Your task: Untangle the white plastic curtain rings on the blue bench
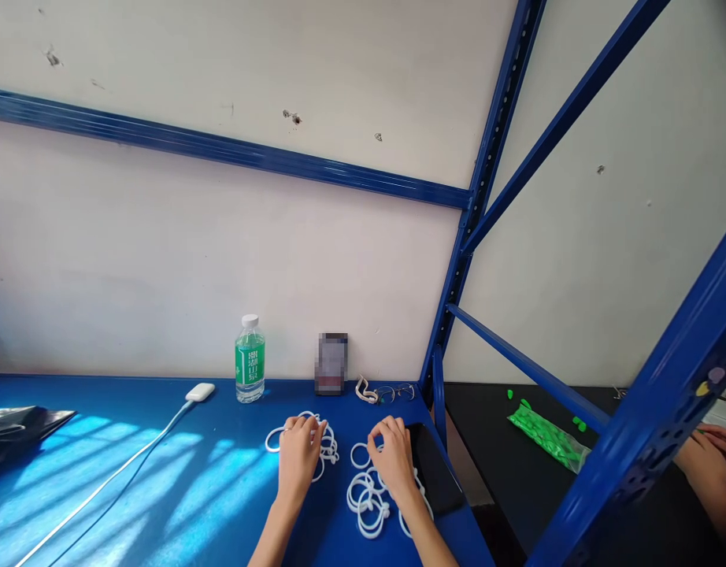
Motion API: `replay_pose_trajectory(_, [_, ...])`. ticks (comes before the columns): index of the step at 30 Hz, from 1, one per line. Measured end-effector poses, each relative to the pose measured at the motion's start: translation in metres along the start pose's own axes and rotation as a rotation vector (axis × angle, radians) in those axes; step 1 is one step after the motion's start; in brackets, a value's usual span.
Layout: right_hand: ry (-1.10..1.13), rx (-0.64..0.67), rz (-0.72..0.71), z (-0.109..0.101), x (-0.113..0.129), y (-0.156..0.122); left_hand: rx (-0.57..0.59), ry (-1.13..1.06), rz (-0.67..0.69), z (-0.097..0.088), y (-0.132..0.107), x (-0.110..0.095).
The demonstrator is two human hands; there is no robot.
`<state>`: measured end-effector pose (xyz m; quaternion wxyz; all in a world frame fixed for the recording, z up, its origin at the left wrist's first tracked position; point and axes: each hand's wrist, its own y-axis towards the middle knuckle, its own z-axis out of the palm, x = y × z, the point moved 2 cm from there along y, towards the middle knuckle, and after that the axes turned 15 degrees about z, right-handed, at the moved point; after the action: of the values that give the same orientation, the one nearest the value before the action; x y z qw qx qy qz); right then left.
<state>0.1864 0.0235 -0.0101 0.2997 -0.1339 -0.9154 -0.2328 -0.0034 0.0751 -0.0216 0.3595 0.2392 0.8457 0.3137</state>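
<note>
Two groups of white plastic rings, much like curtain rings with small eyelets, lie on the blue tabletop. My left hand (301,450) rests over the left pile of rings (329,449), its fingers curled down and closed; what they grip is hidden beneath them. One ring sticks out to the left of that hand. Over the right pile of rings (368,504), my right hand (395,453) has thumb and forefinger pinched at the edge of a single white ring (359,455). Other rings show under its wrist. A black flat phone-like slab (437,468) lies just right of this hand.
Along the back stand a water bottle (250,362) and an upright phone (331,364), beside glasses (395,393). A white charger (199,392) with its cable lies left, near a black bag (20,429). Blue rack posts (487,134) rise right; beyond, another person's hand (709,465) and green pieces (549,435).
</note>
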Motion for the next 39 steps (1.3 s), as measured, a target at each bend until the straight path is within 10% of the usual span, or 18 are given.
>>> replay_pose_trajectory(6, [-0.210,0.003,-0.013,0.010,-0.005,-0.007,0.137,0.318,0.078,0.005,-0.006,-0.002])
replay_pose_trajectory(18, [-0.054,0.005,-0.222,0.004,0.013,-0.008,0.134,-0.131,0.275,0.029,-0.013,-0.028])
replay_pose_trajectory(29, [0.498,0.282,-0.041,0.013,0.006,-0.001,0.193,-0.925,-0.215,0.027,-0.003,-0.028])
replay_pose_trajectory(39, [1.255,0.921,0.323,0.012,0.018,-0.011,0.255,-1.530,-0.595,0.020,-0.008,-0.049])
